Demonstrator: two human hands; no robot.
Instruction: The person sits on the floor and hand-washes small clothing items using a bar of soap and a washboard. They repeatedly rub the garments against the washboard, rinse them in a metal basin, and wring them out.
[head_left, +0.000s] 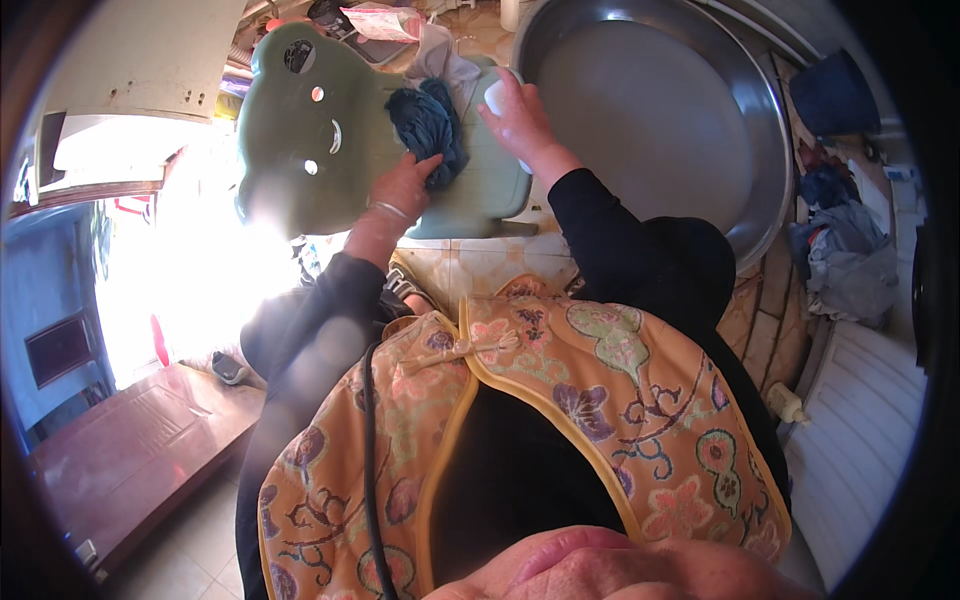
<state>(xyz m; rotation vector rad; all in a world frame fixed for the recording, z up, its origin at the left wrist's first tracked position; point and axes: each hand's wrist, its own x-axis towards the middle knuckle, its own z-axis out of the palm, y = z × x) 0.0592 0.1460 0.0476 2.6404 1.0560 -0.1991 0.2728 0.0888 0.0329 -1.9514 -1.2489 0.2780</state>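
Observation:
A wet-looking dark blue cloth (431, 124) lies bunched on the seat of a green plastic chair (487, 199). The chair's animal-shaped back, with cut-out eyes and mouth, rises on the left. My left hand (401, 187) grips the cloth's near left edge, its index finger stretched over the folds. In my right hand (521, 124), at the seat's right end, is a white bar of soap (495, 97), partly covered by the fingers. A pale cloth (446, 64) rests behind the blue one, over the seat's far edge.
A wide metal basin (652, 127) stands right of the chair. Farther right are a dark bucket (834, 94), a heap of grey cloth or bags (851, 259) and a pale bottle (786, 403). A reddish-brown wooden panel (150, 442) lies at lower left, near bright light.

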